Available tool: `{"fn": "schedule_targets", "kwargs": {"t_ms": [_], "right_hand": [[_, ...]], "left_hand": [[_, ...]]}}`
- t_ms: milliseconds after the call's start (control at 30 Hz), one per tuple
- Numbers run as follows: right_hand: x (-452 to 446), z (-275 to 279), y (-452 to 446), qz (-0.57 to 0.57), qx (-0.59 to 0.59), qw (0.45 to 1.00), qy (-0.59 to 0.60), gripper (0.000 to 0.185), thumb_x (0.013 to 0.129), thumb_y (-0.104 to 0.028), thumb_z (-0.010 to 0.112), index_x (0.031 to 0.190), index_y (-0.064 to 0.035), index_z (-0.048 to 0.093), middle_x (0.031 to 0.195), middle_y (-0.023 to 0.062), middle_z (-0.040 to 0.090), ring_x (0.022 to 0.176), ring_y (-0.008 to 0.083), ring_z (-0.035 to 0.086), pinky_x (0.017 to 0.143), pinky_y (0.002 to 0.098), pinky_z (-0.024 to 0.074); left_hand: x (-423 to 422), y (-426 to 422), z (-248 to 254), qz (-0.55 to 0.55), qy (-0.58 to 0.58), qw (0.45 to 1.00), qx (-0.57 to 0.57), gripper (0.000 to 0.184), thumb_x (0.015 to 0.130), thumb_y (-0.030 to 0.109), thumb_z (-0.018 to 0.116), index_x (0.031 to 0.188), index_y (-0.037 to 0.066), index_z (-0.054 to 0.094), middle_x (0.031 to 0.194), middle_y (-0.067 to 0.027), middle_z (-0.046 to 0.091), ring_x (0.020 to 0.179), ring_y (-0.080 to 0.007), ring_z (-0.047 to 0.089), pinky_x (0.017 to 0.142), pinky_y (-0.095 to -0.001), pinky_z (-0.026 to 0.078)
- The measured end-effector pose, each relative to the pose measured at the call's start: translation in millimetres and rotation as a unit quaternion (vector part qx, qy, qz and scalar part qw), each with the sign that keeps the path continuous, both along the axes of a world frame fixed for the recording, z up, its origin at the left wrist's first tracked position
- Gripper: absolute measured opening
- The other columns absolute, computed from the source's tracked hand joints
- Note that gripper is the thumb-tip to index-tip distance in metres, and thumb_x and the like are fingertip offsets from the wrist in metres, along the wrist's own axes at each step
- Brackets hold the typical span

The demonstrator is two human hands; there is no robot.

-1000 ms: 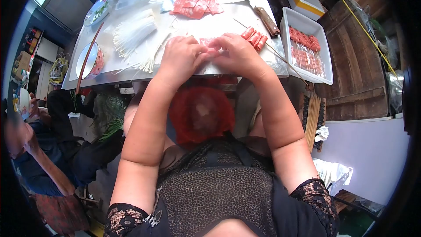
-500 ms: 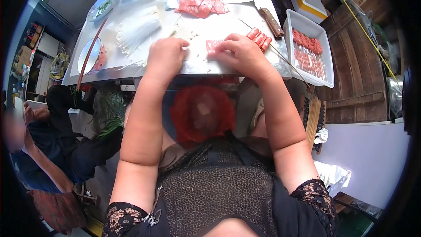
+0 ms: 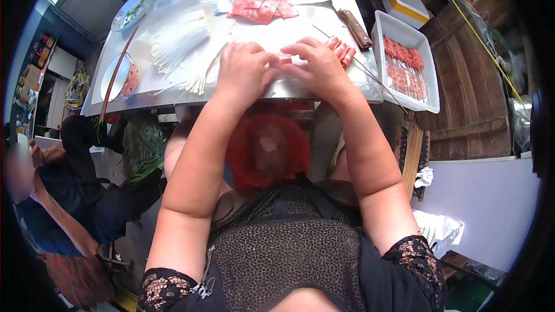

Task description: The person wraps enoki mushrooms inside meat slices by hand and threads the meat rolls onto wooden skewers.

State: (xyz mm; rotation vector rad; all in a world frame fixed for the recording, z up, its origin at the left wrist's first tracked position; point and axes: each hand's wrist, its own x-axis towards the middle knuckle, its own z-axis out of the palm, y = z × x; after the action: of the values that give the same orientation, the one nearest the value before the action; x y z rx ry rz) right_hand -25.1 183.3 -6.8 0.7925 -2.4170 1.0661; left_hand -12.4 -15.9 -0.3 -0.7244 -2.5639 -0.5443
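My left hand (image 3: pixel 245 70) and my right hand (image 3: pixel 318 69) meet near the table's front edge, fingers closed on a small pinkish-red meat slice (image 3: pixel 284 58). Most of the slice is hidden by my fingers. Just beyond my right hand lie several red meat rolls (image 3: pixel 341 52) on a skewer (image 3: pixel 374 76). Left of my left hand are loose enoki mushrooms (image 3: pixel 199 81), with a larger enoki bunch (image 3: pixel 178 40) behind them. Farther back on the table rests a pile of overlapping meat slices (image 3: pixel 263 6).
A white tray (image 3: pixel 435 75) of skewered meat stands right of the table, near a wooden-handled knife (image 3: pixel 354 28). At left is a bowl (image 3: pixel 115 78) with a long brown stick across it. A red tub (image 3: pixel 269 164) sits below, and another person (image 3: pixel 75 196) sits at left.
My left hand has moved right to meet my right hand. The meat slice, earlier lying flat by my right fingers, is now gathered between both hands.
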Motion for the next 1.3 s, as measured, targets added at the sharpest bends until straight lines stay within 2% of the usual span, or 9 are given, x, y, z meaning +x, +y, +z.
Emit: {"fn": "schedule_targets", "kwargs": {"t_ms": [267,367,467,633,800,1067,1167,1233,1300], "right_hand": [[1.5,2.0,0.3,0.016,0.060,0.996,-0.056,0.017,0.079,-0.018,0.074,0.091,-0.0072,0.071,0.092,0.0113,0.067,0.092,0.0312,0.065,0.080,0.0411,0.0523],[9.9,6.8,7.7,0.047,0.053,0.993,-0.095,0.015,0.079,-0.020,0.074,0.088,-0.0073,0.072,0.092,0.0116,0.068,0.090,0.0306,0.066,0.079,0.0408,0.0528],[13.2,11.0,5.9,0.054,0.052,0.991,-0.108,0.016,0.080,-0.022,0.074,0.087,-0.0076,0.073,0.093,0.0117,0.069,0.088,0.0304,0.067,0.078,0.0403,0.0529],[8.3,11.0,3.3,0.043,0.048,0.991,-0.118,0.018,0.081,-0.023,0.074,0.088,-0.0071,0.074,0.094,0.0112,0.068,0.089,0.0301,0.066,0.080,0.0398,0.0528],[4.0,-0.8,0.5,0.043,-0.004,0.998,0.042,0.015,0.082,-0.021,0.073,0.091,-0.0093,0.075,0.094,0.0079,0.068,0.091,0.0279,0.065,0.082,0.0395,0.0528],[-4.4,-8.6,-1.4,0.021,0.101,0.992,0.067,0.014,0.082,-0.020,0.072,0.093,-0.0133,0.075,0.093,0.0049,0.069,0.091,0.0270,0.064,0.083,0.0382,0.0535],[-6.8,-12.7,-4.9,0.010,0.115,0.991,0.063,0.021,0.082,-0.021,0.072,0.101,-0.0122,0.073,0.093,0.0069,0.069,0.091,0.0274,0.064,0.082,0.0393,0.0535],[-9.2,-19.1,-10.4,-0.024,0.126,0.985,0.115,0.032,0.081,-0.022,0.072,0.111,-0.0103,0.069,0.092,0.0095,0.068,0.088,0.0300,0.064,0.081,0.0421,0.0532],[-6.4,-19.2,-13.8,-0.048,0.093,0.988,0.112,0.035,0.083,-0.020,0.072,0.115,-0.0079,0.067,0.093,0.0097,0.069,0.087,0.0265,0.065,0.081,0.0392,0.0536]], "left_hand": [[-2.5,-0.4,4.1,0.011,-0.041,0.999,-0.026,0.021,0.084,0.029,0.072,0.091,0.009,0.074,0.090,-0.0091,0.066,0.093,-0.0302,0.061,0.088,-0.0448,0.045],[11.8,-2.5,17.2,-0.044,-0.176,0.983,0.000,0.021,0.081,0.023,0.075,0.095,0.008,0.072,0.092,-0.0115,0.066,0.093,-0.0325,0.061,0.083,-0.0432,0.048],[13.0,-6.9,11.5,-0.038,-0.118,0.992,0.036,0.024,0.078,0.020,0.077,0.098,0.009,0.071,0.094,-0.0115,0.066,0.094,-0.0321,0.061,0.084,-0.0425,0.048],[11.5,-4.0,11.7,-0.027,-0.116,0.992,0.052,0.024,0.077,0.021,0.078,0.098,0.010,0.071,0.094,-0.0114,0.065,0.095,-0.0324,0.061,0.085,-0.0425,0.048],[5.1,-2.0,5.2,-0.013,-0.082,0.996,0.024,0.020,0.083,0.024,0.073,0.098,0.011,0.072,0.093,-0.0117,0.065,0.095,-0.0332,0.061,0.084,-0.0436,0.048],[5.2,1.5,7.8,0.015,-0.087,0.996,-0.028,0.028,0.088,0.028,0.068,0.108,0.010,0.071,0.096,-0.0130,0.064,0.098,-0.0339,0.060,0.088,-0.0460,0.046],[3.0,0.0,0.6,0.026,-0.068,0.997,-0.040,0.035,0.086,0.028,0.070,0.116,0.010,0.068,0.096,-0.0132,0.065,0.098,-0.0341,0.060,0.088,-0.0462,0.046],[2.6,0.2,0.3,0.038,-0.059,0.997,-0.039,0.039,0.084,0.027,0.072,0.119,0.010,0.066,0.096,-0.0132,0.064,0.097,-0.0340,0.060,0.087,-0.0462,0.046],[2.7,-0.4,0.4,0.080,-0.066,0.994,0.045,0.048,0.083,0.025,0.076,0.125,0.006,0.063,0.092,-0.0073,0.065,0.088,-0.0249,0.062,0.080,-0.0391,0.049]]}}
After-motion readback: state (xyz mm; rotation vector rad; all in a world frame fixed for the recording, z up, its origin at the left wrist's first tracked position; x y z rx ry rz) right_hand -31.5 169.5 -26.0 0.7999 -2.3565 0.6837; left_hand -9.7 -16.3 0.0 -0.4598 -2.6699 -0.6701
